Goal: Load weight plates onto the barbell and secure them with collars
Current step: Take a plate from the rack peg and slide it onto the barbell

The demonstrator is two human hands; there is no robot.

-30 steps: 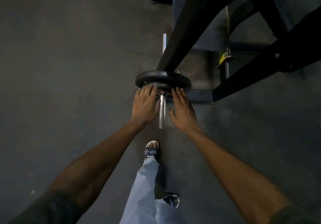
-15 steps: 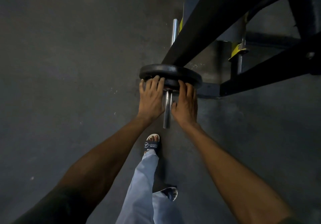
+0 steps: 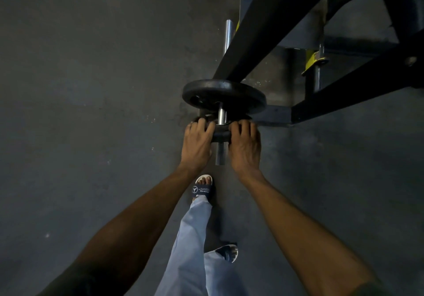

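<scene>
My left hand (image 3: 197, 143) and right hand (image 3: 245, 145) each grip one side of a small plate (image 3: 220, 134), fingers curled over its far edge and thumbs on the near face. The plate sits on the bar (image 3: 220, 156), between my palms. The bar's bare end projects toward me out of the plate's centre, in the gap between my wrists.

Just beyond my fingertips, a short length of bar shows, and past it sits a large plate (image 3: 223, 94), already on the bar. The two plates are apart, not touching. A small metal piece lies against the bar beyond my left fingers; I cannot tell what it is.

Beyond the large plate, the black frame (image 3: 259, 29) of a rack rises up and to the right of my right hand. A second chrome post (image 3: 228, 35) stands beyond my left hand, beside the frame. A yellow catch (image 3: 314, 61) shows far to the right of my right hand.

Below my wrists, my sandal (image 3: 203, 189) rests on the dark floor (image 3: 91, 89).
</scene>
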